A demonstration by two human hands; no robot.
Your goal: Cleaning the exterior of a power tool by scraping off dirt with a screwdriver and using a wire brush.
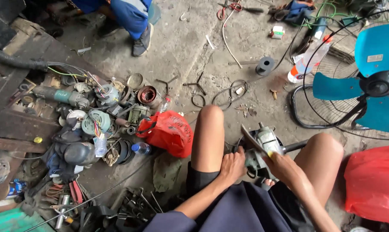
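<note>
Down on a stained, gritty grey concrete floor (181, 47) we go, a workshop corner strewn with scrap. Between the person's bare knees sits a worn grey-green metal angle grinder (263, 150), its body scuffed and dull, a dark flat disc edge jutting up to the left. The left hand (232, 166) is curled closed around the grinder's near end, while the right hand (284, 167) wraps over the body from the right, fingers closed on it. To the left lies a jumble of old motor parts with copper windings (113, 116), beside a crumpled red plastic bag (171, 133). At right stands a blue-bladed floor fan in a black wire cage (370, 77), cut off by the frame edge. Up top, another person's blue trouser leg and grey shoe (136, 25) show; the rest is out of view. What the fingertips press underneath is hidden.
</note>
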